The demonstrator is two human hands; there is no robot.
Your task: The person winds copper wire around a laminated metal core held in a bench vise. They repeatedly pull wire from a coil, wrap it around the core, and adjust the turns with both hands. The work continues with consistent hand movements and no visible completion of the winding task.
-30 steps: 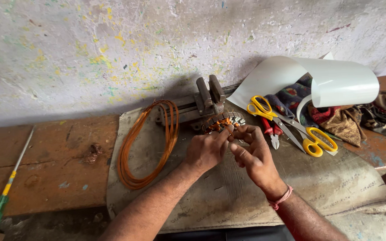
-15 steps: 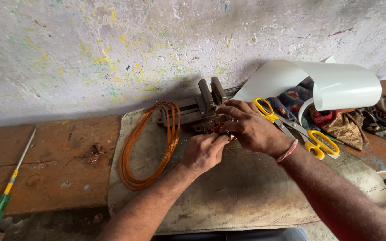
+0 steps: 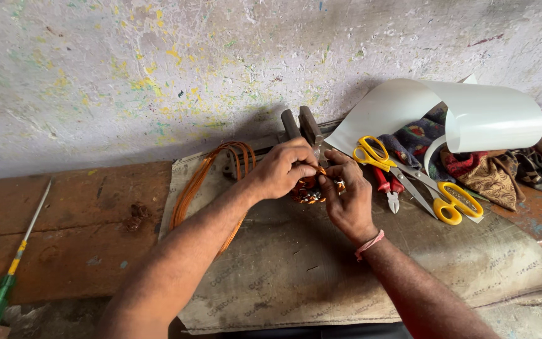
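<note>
Paint-flecked wall behind, and mid-tabletop (image 3: 83,251) both the left hand (image 3: 278,171) and right hand (image 3: 346,199) pinch a small copper-wound coil (image 3: 305,190), probably stiff but delicate, so best held by its core.

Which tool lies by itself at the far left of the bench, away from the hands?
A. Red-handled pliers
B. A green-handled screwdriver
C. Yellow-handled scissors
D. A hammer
B: the green-handled screwdriver lies alone on the brown bench at the far left, while the yellow-handled scissors and red-handled pliers sit to the right of both hands.
</note>
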